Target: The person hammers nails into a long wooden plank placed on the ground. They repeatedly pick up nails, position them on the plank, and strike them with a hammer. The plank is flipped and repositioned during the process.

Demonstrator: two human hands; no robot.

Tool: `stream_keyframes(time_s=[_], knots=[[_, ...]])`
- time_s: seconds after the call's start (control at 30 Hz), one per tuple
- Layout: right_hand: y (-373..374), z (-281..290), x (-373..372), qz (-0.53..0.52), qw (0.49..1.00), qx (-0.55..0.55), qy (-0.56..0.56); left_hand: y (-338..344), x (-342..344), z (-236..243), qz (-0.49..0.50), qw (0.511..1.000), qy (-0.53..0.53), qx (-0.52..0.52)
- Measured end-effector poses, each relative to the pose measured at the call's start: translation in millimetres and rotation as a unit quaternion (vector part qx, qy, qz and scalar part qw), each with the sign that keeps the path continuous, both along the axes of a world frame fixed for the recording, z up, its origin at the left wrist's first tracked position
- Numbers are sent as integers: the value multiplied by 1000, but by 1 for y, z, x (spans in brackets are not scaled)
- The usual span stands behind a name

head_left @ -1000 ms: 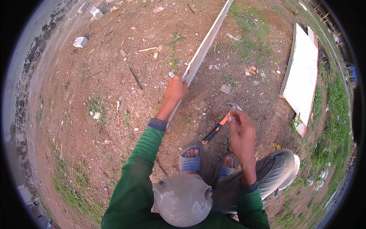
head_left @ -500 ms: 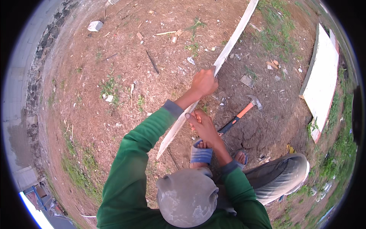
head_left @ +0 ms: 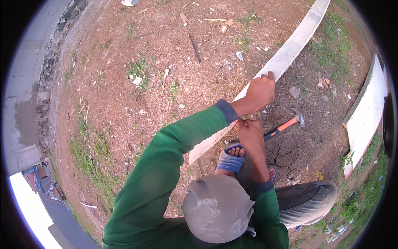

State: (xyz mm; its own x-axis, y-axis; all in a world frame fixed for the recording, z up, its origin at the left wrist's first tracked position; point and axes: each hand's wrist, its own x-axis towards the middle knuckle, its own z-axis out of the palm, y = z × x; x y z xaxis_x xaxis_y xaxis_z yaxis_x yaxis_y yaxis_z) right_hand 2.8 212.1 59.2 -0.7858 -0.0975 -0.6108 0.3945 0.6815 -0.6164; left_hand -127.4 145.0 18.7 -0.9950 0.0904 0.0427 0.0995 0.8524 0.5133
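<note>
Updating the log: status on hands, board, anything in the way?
Left hand holding white board. Right hand close by, hold unclear. Nearby: hammer on ground, partly hidden.

White panel (head_left: 367,114) beside green grass (head_left: 365,182)

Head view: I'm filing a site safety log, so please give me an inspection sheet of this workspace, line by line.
Surface: brown ground with dry straw-like bits and grass patches.
Job's things: long pale board running diagonally; hammer lying on the ground to its right.
Clutter: dark rod, wood scraps, grey fragment.
Hands: left hand grips the board; right hand is near its edge, a small reddish thing at the fingers, grip unclear.
Cables: nothing seen.
Surroundings: white panel at right; stone edging and paving at left.
</note>
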Motion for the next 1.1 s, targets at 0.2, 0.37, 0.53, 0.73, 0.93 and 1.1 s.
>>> stream_keyframes(time_s=[0.2, 0.37, 0.53, 0.73, 0.93, 1.1], knots=[[4, 1, 9, 29, 993, -110, 25, -22, -8, 8, -25, 997, -55, 48], [6, -19, 16, 60, 985, -145, 68, -36, -16, 14, -38, 992, -82, 89], [6, -24, 22, 175, 973, 57, 141, -37, -17, 18, -36, 992, -92, 77], [6, -8, 26, 162, 976, 104, 99, -36, -19, 20, -52, 992, -95, 64], [-2, -12, 27, 108, 985, -38, 129, -52, -25, 17, -44, 988, -88, 122], [-7, -45, 33, 57, 978, -149, 133, -63, -30, 13, -42, 987, -112, 106]])
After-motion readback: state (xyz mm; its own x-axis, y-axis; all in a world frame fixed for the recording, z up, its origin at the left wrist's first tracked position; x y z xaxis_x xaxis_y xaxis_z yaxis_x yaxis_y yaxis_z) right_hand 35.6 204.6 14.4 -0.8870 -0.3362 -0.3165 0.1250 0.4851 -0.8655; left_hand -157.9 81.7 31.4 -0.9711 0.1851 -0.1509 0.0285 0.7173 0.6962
